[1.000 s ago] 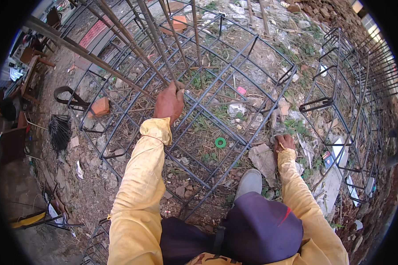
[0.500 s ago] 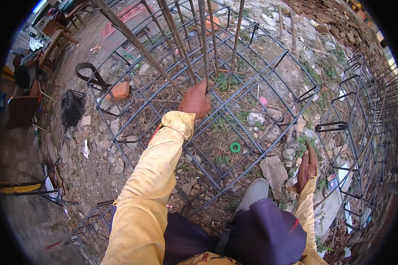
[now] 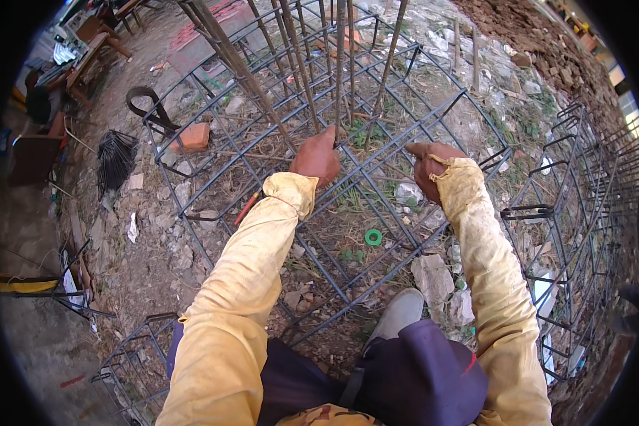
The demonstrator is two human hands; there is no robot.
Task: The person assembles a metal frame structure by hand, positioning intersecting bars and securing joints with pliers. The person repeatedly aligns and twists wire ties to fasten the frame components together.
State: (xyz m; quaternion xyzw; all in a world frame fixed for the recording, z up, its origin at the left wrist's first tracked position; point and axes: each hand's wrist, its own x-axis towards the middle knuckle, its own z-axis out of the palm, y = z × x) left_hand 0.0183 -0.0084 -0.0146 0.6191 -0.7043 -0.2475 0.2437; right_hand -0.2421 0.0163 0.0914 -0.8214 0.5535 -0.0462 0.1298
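Left hand (image 3: 315,157), head view: fingers curled in at the bars, just beside the foot of an upright rod (image 3: 340,71); back of hand hides whatever may be gripped, so cannot tell if it grasps. Right hand (image 3: 433,169): over the same cage, a finger pointing left toward the other hand, the rest bent under; cannot tell whether anything is held. Hands apart, 2 yellow sleeves (image 3: 500,273) behind them.

Main rebar cage (image 3: 364,171): 1, low on rubble ground in front of the person, beneath both hands. Upright rods: at least 6, grouped at its far left part, overlapping, exact count unsure. Further cages: 1 long cage (image 3: 547,211) to the right, 1 smaller cage (image 3: 162,316) lower left.

On the ground: 1 green ring (image 3: 373,237), seen between the main cage's bars; 1 orange brick (image 3: 192,138) at that cage's left edge; 1 black strap loop (image 3: 162,117) near the brick; 1 bundle of thin black wires (image 3: 116,162) farther left. Grey shoe (image 3: 397,314): 1 visible, near the cage's close corner.
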